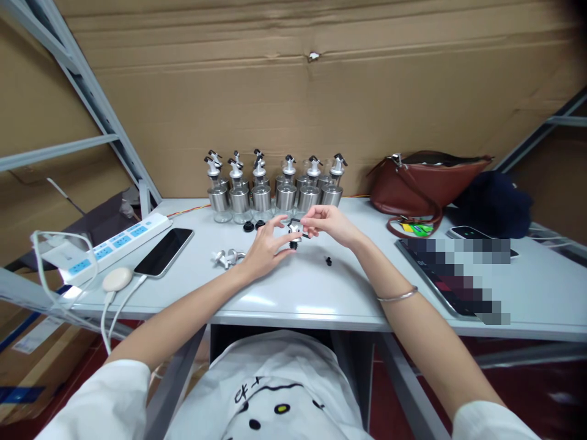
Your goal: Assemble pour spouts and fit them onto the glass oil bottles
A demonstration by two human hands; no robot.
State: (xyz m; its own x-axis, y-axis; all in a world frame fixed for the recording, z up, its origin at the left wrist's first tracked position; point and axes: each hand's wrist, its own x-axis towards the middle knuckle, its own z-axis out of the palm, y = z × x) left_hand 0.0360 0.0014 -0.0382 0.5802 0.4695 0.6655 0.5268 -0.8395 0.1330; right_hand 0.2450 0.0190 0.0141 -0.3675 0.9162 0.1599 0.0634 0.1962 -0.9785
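Observation:
Over the middle of the table, my left hand (267, 247) is closed around a bottle pour spout (294, 231), a small silver piece with a black ribbed stopper at its lower end. From the other side my right hand (331, 224) pinches a thin black part at the top of the spout; whether that part is joined to it I cannot tell. A small black piece (329, 261) lies below my right hand. Loose silver spout parts (224, 259) rest left of my left hand, and black stoppers (248, 227) sit behind it.
Several glass-and-steel bottles (262, 198) with spouts stand in rows along the cardboard backing. At left are a power strip (123, 244), a phone (165, 252) and a round white charger (117, 279). A brown bag (422, 183), dark cap (495, 201) and tablet (440, 278) occupy the right.

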